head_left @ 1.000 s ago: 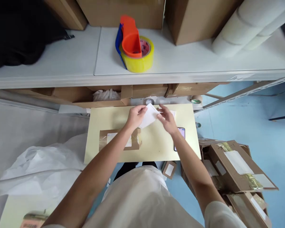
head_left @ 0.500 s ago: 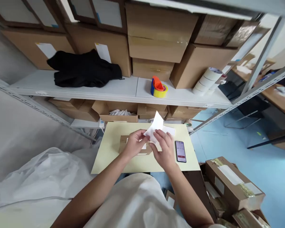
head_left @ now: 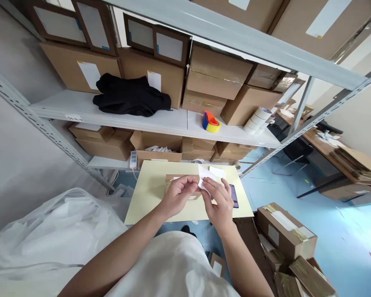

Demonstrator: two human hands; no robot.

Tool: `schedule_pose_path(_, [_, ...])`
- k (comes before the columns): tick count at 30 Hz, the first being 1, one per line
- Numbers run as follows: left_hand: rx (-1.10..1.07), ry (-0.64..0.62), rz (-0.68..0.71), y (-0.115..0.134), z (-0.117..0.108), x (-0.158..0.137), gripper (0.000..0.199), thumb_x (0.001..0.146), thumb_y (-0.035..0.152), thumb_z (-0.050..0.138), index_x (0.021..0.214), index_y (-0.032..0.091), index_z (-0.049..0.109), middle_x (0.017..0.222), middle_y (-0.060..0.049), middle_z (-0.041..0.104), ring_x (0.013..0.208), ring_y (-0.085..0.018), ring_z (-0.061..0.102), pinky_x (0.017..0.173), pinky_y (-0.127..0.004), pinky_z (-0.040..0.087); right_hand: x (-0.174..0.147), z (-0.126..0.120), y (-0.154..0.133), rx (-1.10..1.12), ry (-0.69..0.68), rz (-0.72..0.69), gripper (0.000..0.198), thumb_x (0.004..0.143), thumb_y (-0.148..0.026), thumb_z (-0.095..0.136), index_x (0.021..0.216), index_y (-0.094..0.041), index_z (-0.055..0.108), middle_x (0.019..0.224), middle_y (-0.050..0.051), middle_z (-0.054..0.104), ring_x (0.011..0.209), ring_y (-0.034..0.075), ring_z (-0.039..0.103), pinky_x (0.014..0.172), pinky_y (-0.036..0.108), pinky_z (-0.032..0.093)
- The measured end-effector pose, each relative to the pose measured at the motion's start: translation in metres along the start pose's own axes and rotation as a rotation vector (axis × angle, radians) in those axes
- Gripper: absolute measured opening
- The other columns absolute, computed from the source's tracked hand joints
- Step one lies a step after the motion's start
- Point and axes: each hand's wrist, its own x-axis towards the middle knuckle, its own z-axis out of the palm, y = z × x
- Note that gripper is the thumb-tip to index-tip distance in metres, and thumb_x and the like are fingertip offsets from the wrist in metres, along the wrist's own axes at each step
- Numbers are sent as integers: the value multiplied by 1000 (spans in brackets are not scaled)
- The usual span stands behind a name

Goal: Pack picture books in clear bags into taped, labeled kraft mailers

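Observation:
Above the pale yellow table (head_left: 148, 210), my left hand (head_left: 179, 196) pinches the left edge of a white paper slip (head_left: 205, 172) between thumb and fingers. My right hand (head_left: 218, 201) grips the slip's lower right part, fingers across its face and thumb near its bottom edge. Behind my left hand lies a small cardboard box (head_left: 170, 178) with a white label, partly covered by the hand. More white paper (head_left: 217, 171) lies flat beyond my right hand. A phone (head_left: 234, 195) rests right of that hand, which partly hides it.
A grey shelf (head_left: 136, 122) behind the table bears a black garment (head_left: 132, 95), a tape dispenser (head_left: 210, 122), white tape rolls (head_left: 257, 119) and cartons. Below it an open box (head_left: 160, 156) holds white packets. Cartons (head_left: 286, 231) are piled at right, white plastic bags (head_left: 62, 227) at left.
The view has shifted and shows more of the upper shelf. The slip sits lower between my hands and is turned more edge-on; both hands keep hold of it.

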Motion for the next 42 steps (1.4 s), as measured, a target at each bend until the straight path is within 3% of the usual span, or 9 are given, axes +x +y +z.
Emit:
schedule_pose_path(5, [70,-79,18,-5,-2,-8,28,85,46,58,79,18,56,77,1,54,74,-11,54,80,-28,49,-6,-7,-13,-72,-2,16,22,88,-13,56,106,-24,63,107,5,73,102,19,68,104,42,33])
schedule_pose_path(13, [246,-139,203,-9,-1,-14,25,93,38,43,79,18,49,77,0,50,73,-12,49,71,-25,43,-16,-11,-23,-24,-98,85,24,87,-17,57,110,-24,60,109,7,71,105,21,66,104,46,35])
schedule_pose_path(18, [500,-135,382,-10,-5,-24,20,95,25,40,77,19,47,78,-1,53,75,-13,50,72,-25,41,-17,-11,-30,146,-181,287,14,85,-25,60,99,-24,65,99,6,72,94,21,67,91,42,46])
schedule_pose_path(22, [629,-136,438,-15,-14,-30,19,95,19,36,80,20,48,81,-3,55,78,-14,52,73,-26,42,-18,-9,-30,356,-291,489,14,85,-27,61,97,-24,68,98,6,72,93,21,66,81,35,52])
schedule_pose_path(31, [646,-152,400,-26,-30,-31,11,83,11,40,76,20,42,79,-2,55,76,-13,51,70,-25,42,-36,6,-14,524,-359,697,15,86,-33,59,93,-21,68,97,7,70,93,21,64,83,34,49])
schedule_pose_path(36, [639,-61,257,-26,-50,-29,12,77,11,44,71,20,39,67,3,47,63,-10,43,60,-23,37,-43,17,-6,634,-293,811,15,86,-36,60,86,-21,64,85,4,69,80,17,62,73,29,48])
schedule_pose_path(42, [753,49,164,-22,-75,-27,8,80,16,45,73,20,43,67,3,47,61,-10,44,56,-22,34,-43,32,3,644,-325,901,21,87,-41,57,85,-20,60,72,2,66,71,18,60,71,32,45])
